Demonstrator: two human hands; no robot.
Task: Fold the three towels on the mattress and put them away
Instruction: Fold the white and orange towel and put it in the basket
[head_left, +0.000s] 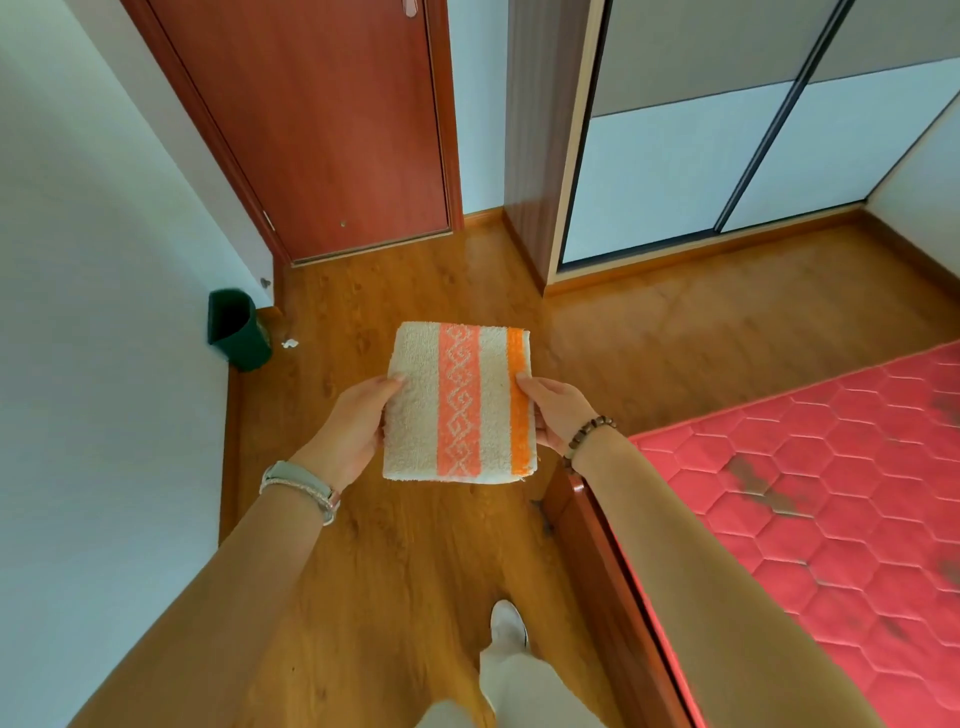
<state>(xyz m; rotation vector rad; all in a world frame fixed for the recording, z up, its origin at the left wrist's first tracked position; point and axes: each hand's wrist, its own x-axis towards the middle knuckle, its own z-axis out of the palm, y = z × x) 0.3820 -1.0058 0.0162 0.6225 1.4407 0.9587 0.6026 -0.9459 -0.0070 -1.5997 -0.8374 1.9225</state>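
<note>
From the head camera I see both arms stretched forward in tan sleeves, forearms angling inward toward each other. The left hand (358, 426) grips the left edge of the folded towel (457, 402), thumb lying on top and fingers tucked underneath. The right hand (553, 410) grips the opposite edge the same way, its thumb resting on the orange border stripe. A beaded bracelet (589, 434) circles the right wrist and a pale band (301, 486) the left.

I see the towel held flat and level in the air above the wooden floor (395, 545), a cream rectangle with a patterned pink band. It is clear of the red quilted mattress (831, 493), which lies off to the right. Ahead stand a closed reddish door (332, 119) and a sliding-door wardrobe (727, 145); a dark bin (236, 330) sits by the left wall.
</note>
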